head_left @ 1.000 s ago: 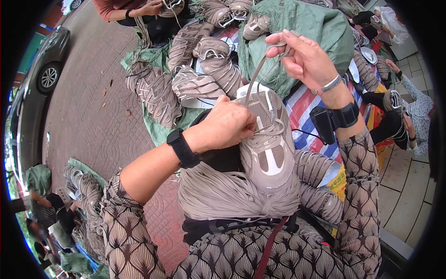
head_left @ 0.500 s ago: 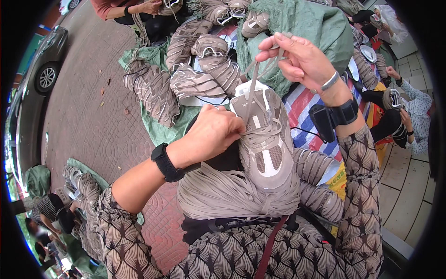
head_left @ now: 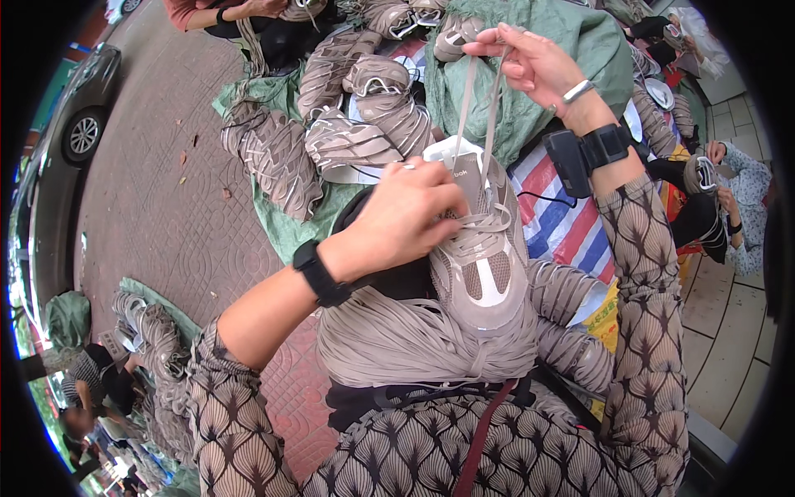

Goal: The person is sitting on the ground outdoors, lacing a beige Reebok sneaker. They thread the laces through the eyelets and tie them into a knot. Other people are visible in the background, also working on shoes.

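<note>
Lace bundle (head_left: 414, 344): nearest, loose across your lap; plenty of supply, I'd judge.
Shoe (head_left: 482, 280): just beyond your lap, toe toward you and over the bundle.
Done: rows nearer the toe are crossed with lace (head_left: 468, 99).
Left: upper tongue shows no crossings, no knot visible; I'd call it part-laced.
Left hand (head_left: 407, 211): fingers curled at the shoe's left eyelet edge; can't tell if you're pinching anything.
Right hand (head_left: 530, 70): far right of the shoe, thumb and fingers gripping lace; two strands run down to the tongue.
Shoe pile (head_left: 356, 153): far left, past the shoe; can't tell how much of it is laced.
Green sack (head_left: 584, 79): far right, behind your right hand.
</note>
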`<state>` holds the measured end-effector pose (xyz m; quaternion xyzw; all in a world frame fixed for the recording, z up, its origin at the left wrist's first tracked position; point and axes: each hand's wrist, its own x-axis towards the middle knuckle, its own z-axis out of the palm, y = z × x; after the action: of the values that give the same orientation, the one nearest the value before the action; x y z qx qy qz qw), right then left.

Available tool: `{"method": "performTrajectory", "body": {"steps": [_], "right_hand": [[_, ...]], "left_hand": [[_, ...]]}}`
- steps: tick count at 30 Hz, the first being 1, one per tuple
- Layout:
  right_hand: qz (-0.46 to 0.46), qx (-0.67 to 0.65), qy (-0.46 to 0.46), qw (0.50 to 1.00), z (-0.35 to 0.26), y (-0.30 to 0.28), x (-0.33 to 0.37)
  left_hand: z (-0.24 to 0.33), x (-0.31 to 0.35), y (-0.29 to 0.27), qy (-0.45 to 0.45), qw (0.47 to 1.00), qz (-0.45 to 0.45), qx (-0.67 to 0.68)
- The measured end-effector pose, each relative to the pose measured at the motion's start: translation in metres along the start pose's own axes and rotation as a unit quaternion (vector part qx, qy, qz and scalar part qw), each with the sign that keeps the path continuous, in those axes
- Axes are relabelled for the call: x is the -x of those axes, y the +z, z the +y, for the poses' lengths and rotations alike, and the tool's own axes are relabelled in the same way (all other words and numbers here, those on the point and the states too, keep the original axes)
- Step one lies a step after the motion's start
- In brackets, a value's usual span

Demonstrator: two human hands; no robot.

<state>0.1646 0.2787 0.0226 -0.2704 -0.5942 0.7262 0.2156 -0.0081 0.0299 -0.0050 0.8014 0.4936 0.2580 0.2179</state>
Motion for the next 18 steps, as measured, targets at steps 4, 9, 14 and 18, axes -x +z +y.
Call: {"method": "performTrajectory", "body": {"steps": [4,9,14,18], "right_hand": [[-0.016,0.019,-0.013,1.0,0.0,0.016,-0.002],[0.001,0.05,-0.018,0.999,-0.003,0.017,0.009],[-0.019,0.035,-0.034,0.999,-0.003,0.013,0.011],[-0.014,0.019,-0.037,0.999,-0.002,0.025,0.013]], "left_hand": [[0.012,-0.029,0.017,0.04,0.998,-0.038,-0.016],[0.003,-0.053,0.014,0.048,0.998,-0.022,-0.022],[0.006,-0.047,0.004,-0.009,0.994,-0.061,0.092],[0.0,-0.045,0.002,-0.016,0.977,-0.106,0.183]]}}
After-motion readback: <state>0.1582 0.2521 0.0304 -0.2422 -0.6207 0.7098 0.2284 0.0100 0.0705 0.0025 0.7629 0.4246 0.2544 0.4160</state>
